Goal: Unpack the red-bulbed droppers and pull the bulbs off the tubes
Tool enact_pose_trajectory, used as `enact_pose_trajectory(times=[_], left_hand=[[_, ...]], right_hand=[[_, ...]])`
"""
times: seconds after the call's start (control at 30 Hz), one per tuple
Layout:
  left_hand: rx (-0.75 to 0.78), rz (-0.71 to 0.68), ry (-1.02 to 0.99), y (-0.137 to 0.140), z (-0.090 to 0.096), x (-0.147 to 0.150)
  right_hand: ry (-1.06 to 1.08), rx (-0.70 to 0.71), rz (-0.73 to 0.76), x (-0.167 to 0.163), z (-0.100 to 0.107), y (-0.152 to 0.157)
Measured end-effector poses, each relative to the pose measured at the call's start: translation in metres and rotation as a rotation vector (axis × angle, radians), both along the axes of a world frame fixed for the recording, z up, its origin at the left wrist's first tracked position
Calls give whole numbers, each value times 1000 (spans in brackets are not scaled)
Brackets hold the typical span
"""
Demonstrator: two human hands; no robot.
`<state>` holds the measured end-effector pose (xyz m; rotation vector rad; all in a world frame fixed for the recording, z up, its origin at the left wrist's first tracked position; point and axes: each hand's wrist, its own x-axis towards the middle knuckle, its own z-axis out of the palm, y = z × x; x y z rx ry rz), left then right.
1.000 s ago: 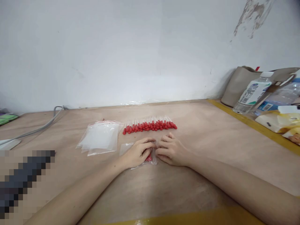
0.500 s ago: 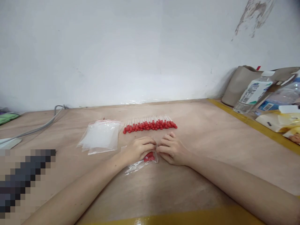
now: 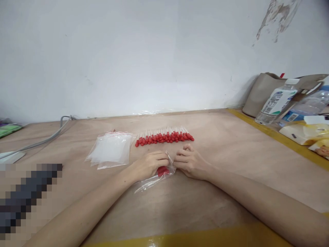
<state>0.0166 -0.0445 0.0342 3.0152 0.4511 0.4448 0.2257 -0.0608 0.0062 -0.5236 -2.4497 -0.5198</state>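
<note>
A clear plastic bag point(image 3: 149, 184) with red-tipped pieces point(image 3: 162, 171) inside lies under and between my hands. My left hand point(image 3: 151, 164) is closed on the bag, its fingers over the red tips. Facing it, my right hand point(image 3: 189, 163) is closed too, with its fingertips at the bag's right edge. Parts of the bag and its contents are hidden by the left hand. Just beyond the hands, several red-tipped sticks point(image 3: 164, 137) lie in a row, pale ends toward the wall. To their left is a loose stack of clear zip bags point(image 3: 113, 149).
A wooden table point(image 3: 213, 127) with yellow tape point(image 3: 246, 121) along its edges meets a white wall. At the right stand a water bottle point(image 3: 277, 101), a grey bag point(image 3: 259, 92) and food packets point(image 3: 295, 132). A grey cable point(image 3: 52, 135) runs along the left.
My right hand has moved slightly right, away from the left hand. The bag's edge now shows between the fingers, and the red tips have shifted a little left and up.
</note>
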Motion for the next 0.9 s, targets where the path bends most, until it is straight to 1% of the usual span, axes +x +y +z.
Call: enact_pose_trajectory(times=[0.07, 0.17, 0.3, 0.4, 0.47, 0.5, 0.53, 0.6, 0.67, 0.7, 0.73, 0.8, 0.87, 0.9], left_hand=[[-41, 17, -12, 0, 6, -4], [-89, 79, 1, -1, 14, -8], [-64, 225, -22, -4, 17, -8], [-78, 387, -60, -7, 15, -4], [-144, 510, -121, -7, 14, -2], [-211, 573, -157, -7, 13, -2], [-314, 639, -191, -6, 13, -2], [-614, 759, -259, -6, 13, -3], [-953, 839, -360, -9, 13, -6], [-1086, 857, -425, -11, 13, -8], [-1179, 867, -489, -13, 12, -10], [-1277, 863, -565, -19, 11, -14], [-1293, 825, -539, -22, 8, -17], [-1274, 794, -507, -23, 6, -19]], right_hand=[[-13, -61, -18, 3, 3, 0], [-19, -202, -88, 8, 5, 0], [49, -376, -162, 14, 1, 3], [195, -399, -192, 18, -3, 4], [310, -400, -217, 20, -4, 3], [365, -414, -227, 21, -4, 2], [415, -434, -233, 23, -4, 1], [475, -475, -220, 25, -2, -2], [463, -502, -197, 26, -1, -5], [436, -511, -192, 26, 0, -6], [402, -519, -195, 25, -1, -6], [338, -543, -218, 24, -2, -6], [299, -583, -227, 23, -5, -5], [291, -602, -224, 22, -6, -4]])
